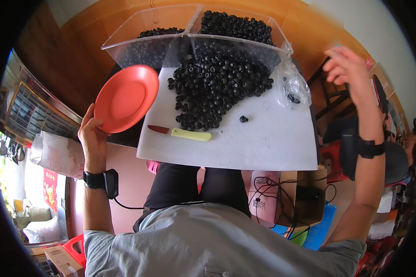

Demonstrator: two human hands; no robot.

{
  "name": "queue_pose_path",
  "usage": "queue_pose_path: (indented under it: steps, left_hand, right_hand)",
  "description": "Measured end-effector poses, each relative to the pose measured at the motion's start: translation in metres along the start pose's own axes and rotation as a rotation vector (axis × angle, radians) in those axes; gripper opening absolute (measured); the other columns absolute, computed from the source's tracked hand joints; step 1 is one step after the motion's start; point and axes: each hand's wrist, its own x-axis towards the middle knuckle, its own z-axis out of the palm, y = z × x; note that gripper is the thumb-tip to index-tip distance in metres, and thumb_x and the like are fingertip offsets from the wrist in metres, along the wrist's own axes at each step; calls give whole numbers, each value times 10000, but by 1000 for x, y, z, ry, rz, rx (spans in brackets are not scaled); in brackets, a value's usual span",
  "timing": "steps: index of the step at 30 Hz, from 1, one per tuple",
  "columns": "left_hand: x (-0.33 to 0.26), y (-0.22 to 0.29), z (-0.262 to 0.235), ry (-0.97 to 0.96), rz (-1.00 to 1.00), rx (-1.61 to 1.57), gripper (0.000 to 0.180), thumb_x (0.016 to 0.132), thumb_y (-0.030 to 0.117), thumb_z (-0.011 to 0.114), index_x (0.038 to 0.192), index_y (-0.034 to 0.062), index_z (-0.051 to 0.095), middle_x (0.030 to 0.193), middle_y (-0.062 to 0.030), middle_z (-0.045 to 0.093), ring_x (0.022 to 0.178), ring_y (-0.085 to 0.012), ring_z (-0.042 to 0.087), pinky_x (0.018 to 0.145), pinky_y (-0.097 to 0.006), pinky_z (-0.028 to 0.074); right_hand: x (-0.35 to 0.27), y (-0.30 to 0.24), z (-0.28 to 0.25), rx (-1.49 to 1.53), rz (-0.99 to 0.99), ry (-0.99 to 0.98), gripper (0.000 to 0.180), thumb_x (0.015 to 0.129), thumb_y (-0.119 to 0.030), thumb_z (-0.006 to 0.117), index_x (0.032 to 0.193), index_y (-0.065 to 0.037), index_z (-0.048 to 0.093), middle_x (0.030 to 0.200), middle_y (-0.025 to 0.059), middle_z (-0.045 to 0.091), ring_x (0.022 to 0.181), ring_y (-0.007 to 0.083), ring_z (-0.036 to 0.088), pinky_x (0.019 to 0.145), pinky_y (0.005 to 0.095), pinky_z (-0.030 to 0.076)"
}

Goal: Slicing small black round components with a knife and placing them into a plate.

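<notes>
With the black beads (217,90) heaped on the white board (263,143), none is seen on the red plate (127,98) clasped by the left hand (93,134) beside that board, while the right hand (349,69) is raised empty, fingers spread.

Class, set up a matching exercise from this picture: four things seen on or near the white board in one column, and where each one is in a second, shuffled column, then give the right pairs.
Things:
1. red plate
2. knife with a yellow handle
3. clear plastic bag
4. clear bins

Places:
A. at the far edge of the white board, holding black pieces
B. held tilted in the left hand
C. lying flat below the black pile
D. at the board's right side, near the raised right hand

Pairs: 1-B, 2-C, 3-D, 4-A
</notes>
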Motion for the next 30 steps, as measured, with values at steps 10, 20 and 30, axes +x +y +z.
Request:
queue_pose_path:
  steps: [10, 20, 30]
  left_hand:
    - [0, 73, 149, -482, 34, -240, 618, 814, -54, 570, 1416, -132, 451, 1026, -173, 689, 807, -208, 674, 659, -299, 550]
    - [86, 40, 233, -710, 1088, 734, 573, 814, 231, 733, 1338, 50, 587, 1127, -203, 672, 1089, -363, 597, 924, -481, 522]
    - [79, 8, 243, -681, 1080, 839, 583, 703, 67, 805, 1249, 8, 610, 1172, -156, 620, 1165, -346, 548, 969, -448, 503]
  right_hand:
    - [-2, -69, 165, 669, 45, -465, 641, 889, -490, 699, 1272, 14, 597, 1066, 129, 708, 840, 209, 709, 720, 328, 571]
    - [140, -74, 63, -385, -623, 208, 314, 895, -146, 679, 1205, -98, 665, 949, 147, 751, 872, 305, 731, 789, 403, 583]
    - [253, -4, 126, -1220, -639, 228, 237, 916, -211, 632, 1151, -188, 618, 908, 153, 715, 833, 405, 671, 701, 504, 522]
